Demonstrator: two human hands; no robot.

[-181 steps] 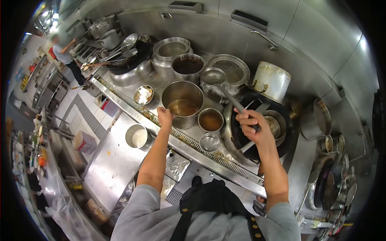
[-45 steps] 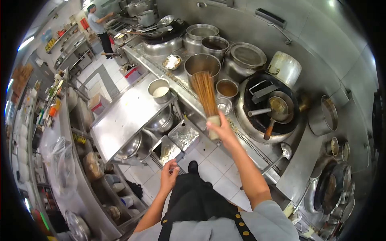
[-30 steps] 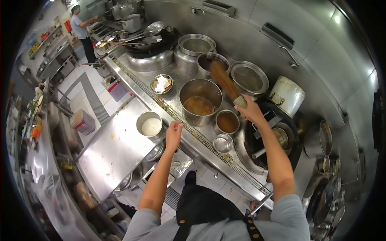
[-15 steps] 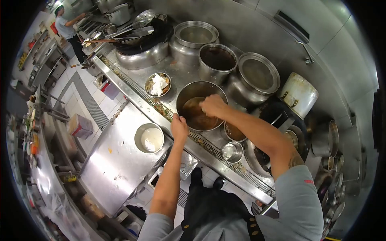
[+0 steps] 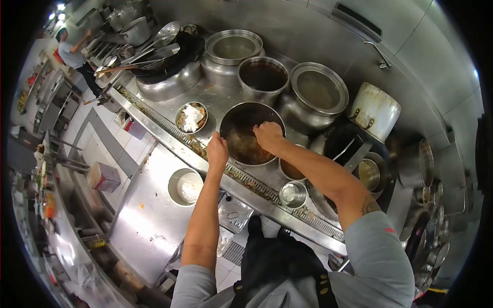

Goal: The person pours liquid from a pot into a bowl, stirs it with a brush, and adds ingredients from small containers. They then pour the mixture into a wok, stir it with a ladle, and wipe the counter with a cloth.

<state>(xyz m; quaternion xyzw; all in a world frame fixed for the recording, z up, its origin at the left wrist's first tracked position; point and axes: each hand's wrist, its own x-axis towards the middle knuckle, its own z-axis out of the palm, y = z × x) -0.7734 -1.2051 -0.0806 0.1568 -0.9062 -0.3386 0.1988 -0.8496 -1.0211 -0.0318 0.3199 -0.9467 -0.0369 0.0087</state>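
Right, big pot [image 5: 241, 114] is directly under both hands, standing on the stove top [image 5: 218, 96], close to its front edge. Right hand [image 5: 269, 137] is inside the pot, below rim level and over the brown liquid [image 5: 245, 150]; fingers curled, can't tell what's in them. Left hand [image 5: 217, 151] is closed on the rim, pinching its front-left side.

Stove: bowl [image 5: 179, 120] with white food left of the pot, near the front edge. Small metal cup [image 5: 295, 205] right, at the front edge. Dark-liquid pot [image 5: 257, 95] behind, toward the back edge. Scuffed pot [image 5: 377, 110] at the right end, by the back edge, tap [image 5: 382, 57] on the wall above.

Side table [image 5: 138, 220]: saucepan [image 5: 173, 190] with whitish contents on the corner nearest the stove.

Room: tiled floor [image 5: 115, 136], another person [image 5: 73, 55] standing at the far-left end of the cooking line.
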